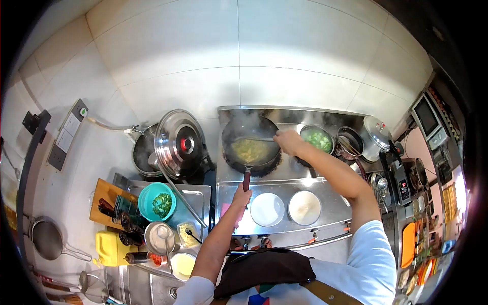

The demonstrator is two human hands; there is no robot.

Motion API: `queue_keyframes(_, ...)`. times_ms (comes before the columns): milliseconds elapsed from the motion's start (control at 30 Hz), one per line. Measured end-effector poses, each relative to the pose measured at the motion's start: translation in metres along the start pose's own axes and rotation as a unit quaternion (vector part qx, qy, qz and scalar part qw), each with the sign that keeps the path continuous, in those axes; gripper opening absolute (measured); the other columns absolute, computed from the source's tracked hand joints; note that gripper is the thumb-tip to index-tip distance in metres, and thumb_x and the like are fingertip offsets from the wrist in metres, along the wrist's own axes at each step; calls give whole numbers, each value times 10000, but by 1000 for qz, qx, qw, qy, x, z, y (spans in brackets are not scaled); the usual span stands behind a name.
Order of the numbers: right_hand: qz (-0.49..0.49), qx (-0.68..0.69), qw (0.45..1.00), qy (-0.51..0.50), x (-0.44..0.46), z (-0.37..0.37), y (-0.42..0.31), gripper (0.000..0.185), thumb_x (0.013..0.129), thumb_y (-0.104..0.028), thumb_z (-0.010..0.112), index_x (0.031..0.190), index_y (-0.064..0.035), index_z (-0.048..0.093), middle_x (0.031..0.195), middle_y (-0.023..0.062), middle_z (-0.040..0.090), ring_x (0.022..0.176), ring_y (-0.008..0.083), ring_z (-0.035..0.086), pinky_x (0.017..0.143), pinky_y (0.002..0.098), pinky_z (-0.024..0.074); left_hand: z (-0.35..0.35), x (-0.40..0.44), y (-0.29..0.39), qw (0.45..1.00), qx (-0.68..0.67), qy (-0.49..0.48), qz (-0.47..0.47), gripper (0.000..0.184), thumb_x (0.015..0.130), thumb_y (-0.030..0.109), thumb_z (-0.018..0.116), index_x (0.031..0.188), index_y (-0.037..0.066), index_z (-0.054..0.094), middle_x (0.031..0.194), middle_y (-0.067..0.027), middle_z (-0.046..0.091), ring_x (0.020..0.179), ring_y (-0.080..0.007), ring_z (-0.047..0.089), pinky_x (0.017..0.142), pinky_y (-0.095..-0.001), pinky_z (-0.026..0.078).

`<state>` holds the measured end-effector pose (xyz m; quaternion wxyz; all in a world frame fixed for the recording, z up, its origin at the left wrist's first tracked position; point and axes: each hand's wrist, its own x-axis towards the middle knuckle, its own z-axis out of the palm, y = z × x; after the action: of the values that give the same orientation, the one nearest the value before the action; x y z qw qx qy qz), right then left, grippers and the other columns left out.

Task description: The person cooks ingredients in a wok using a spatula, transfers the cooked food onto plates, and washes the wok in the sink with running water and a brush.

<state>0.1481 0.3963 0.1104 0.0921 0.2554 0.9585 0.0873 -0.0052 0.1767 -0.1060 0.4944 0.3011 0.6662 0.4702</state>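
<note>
My left hand [242, 195] is wrapped round the dark handle [247, 179] of a wok [246, 126] on the left burner. Yellowish food [251, 151] lies in the wok and steam rises from it. Over the wok's right rim, my right hand [290, 142] grips a thin long-handled cooking utensil [263, 139]; its working end is hard to make out against the food. Something pink [224, 208], perhaps a cloth, shows beside my left wrist. Two white bowls stand in front of the stove, one left [267, 209] and one right [304, 207].
A pan of green vegetables [317, 138] steams right of the wok, beside a small pot [349, 140] and a pressure cooker [376, 134]. Leftward, a large steel lid [175, 129] leans by a pot. A teal bowl of chopped greens [147, 195] and a yellow jug [113, 248] stand nearer.
</note>
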Motion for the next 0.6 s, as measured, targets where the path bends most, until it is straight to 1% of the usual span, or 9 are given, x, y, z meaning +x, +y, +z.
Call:
queue_keyframes(100,14,-37,999,15,-52,-13,2,350,857,-119,612,1206,-115,626,1052,102,629,950,305,661,731,411,543,-1,-9,9,1000,-18,-3,-10,378,867,151,636,1199,62,478,748,-54,581,465,-133,509,407,-299,389)
queue_keyframes(200,27,-96,995,6,-91,-35,-4,360,870,-132,591,1229,-146,614,1040,85,636,951,273,666,723,391,549,-1,0,-1,999,-32,-16,-5,396,869,149,633,1217,53,469,772,-61,592,471,-130,513,410,-294,393)
queue_keyframes(300,51,-117,992,23,-113,-17,-7,384,864,-137,601,1248,-149,603,1047,77,636,970,262,667,712,376,552,-1,3,-4,1000,3,-13,-4,417,868,147,634,1236,45,467,786,-66,599,472,-133,516,412,-291,400)
queue_keyframes(400,114,-48,991,-40,-116,17,-21,364,860,-120,589,1223,-120,605,1027,128,672,925,304,685,723,422,557,1,-6,8,1000,20,-5,-13,397,866,102,613,1227,42,458,772,-77,586,560,-166,551,480,-318,445)
queue_keyframes(433,138,-20,988,-63,-116,25,-27,361,857,-116,587,1217,-108,606,1019,148,681,916,321,689,730,436,558,2,-2,3,1000,14,-6,-10,411,866,112,620,1239,43,462,774,-73,590,530,-158,541,460,-311,436)
queue_keyframes(500,164,114,976,-90,-108,45,-34,356,847,-122,581,1199,-85,617,1002,193,686,918,365,683,761,467,551,2,2,-3,1000,2,-6,-5,438,865,131,634,1262,45,471,778,-66,597,470,-143,522,421,-296,419)
queue_keyframes(533,175,181,962,-103,-105,51,-35,354,842,-124,577,1190,-73,623,993,216,689,920,388,681,776,482,548,2,2,-4,1000,12,-4,0,430,866,128,632,1258,45,474,778,-66,599,475,-146,527,426,-297,423)
queue_keyframes(567,177,189,961,-96,-103,56,-32,345,837,-131,578,1171,-64,633,993,224,687,932,398,674,788,487,543,2,2,-6,1000,22,-2,5,423,867,125,630,1253,46,478,778,-67,601,479,-150,532,430,-299,428)
queue_keyframes(600,176,197,960,-91,-103,45,-32,336,833,-137,578,1152,-54,643,992,232,686,944,409,668,800,492,539,1,2,-5,999,30,2,10,416,868,122,629,1249,47,482,778,-68,602,484,-154,537,435,-301,432)
